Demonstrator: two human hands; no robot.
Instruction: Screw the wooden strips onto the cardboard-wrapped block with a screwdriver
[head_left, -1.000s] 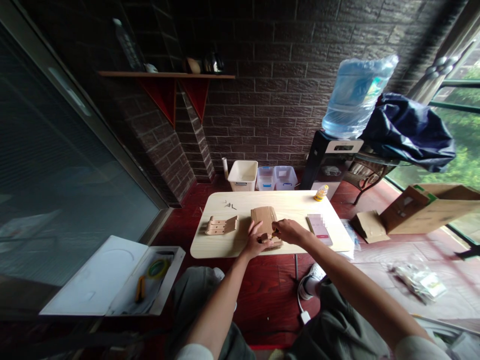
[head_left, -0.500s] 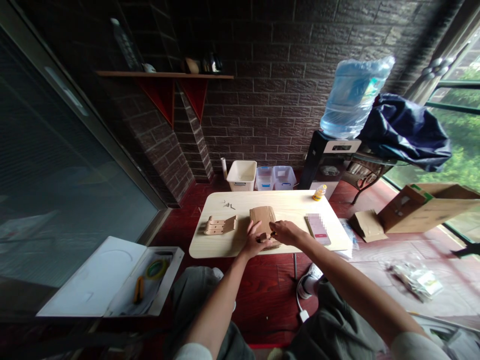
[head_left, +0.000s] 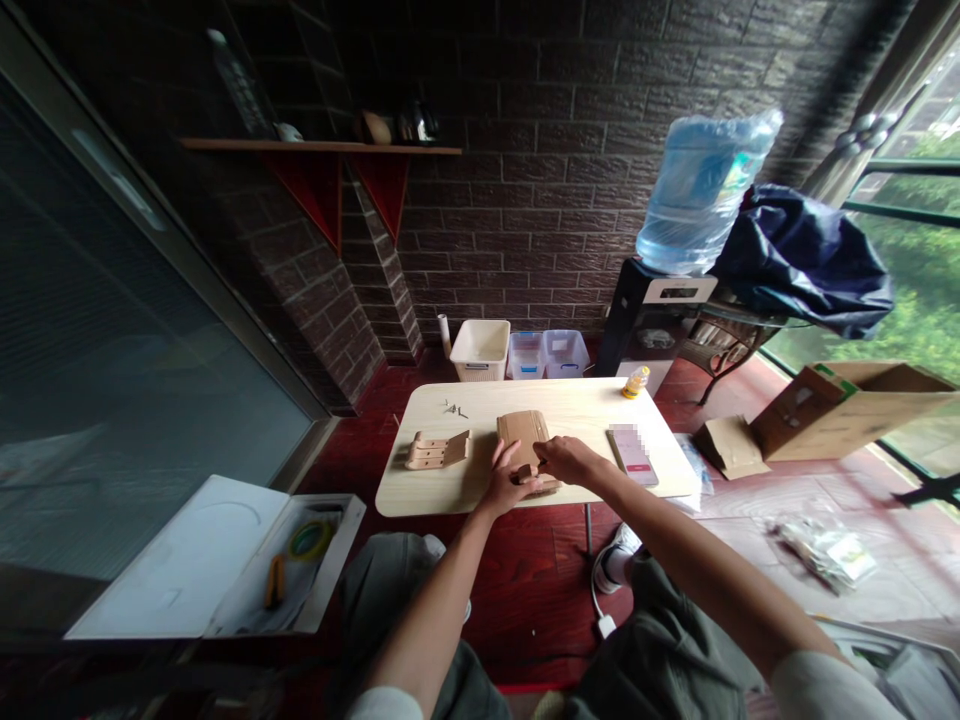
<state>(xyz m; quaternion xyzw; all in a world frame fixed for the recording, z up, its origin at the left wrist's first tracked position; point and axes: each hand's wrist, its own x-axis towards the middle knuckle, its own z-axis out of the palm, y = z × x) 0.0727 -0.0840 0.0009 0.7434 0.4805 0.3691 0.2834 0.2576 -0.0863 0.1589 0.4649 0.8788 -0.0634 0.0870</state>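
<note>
On the light wooden table point(head_left: 442, 494) lies a brown wooden panel point(head_left: 523, 428) with a curved top edge. My left hand point(head_left: 504, 486) rests at its near end, fingers closed on a small brown wooden block point(head_left: 527, 472). My right hand point(head_left: 568, 460) meets it from the right, its fingers pinched around something small and dark, mostly hidden, against the block. To the left stands a wooden assembly point(head_left: 438, 450) with holes along its side. Several small screws point(head_left: 455, 409) are scattered behind that assembly.
A phone point(head_left: 632, 455) lies on the table's right, and a small yellow-based bottle point(head_left: 636, 382) stands at the far right corner. An open white case point(head_left: 341, 560) with tape sits at lower left. Bins point(head_left: 480, 350) and a water dispenser point(head_left: 652, 320) stand behind the table.
The view has shifted slightly. Both hands stay at the near end of the panel; the right hand's wrist and fingers have turned a little around the block.
</note>
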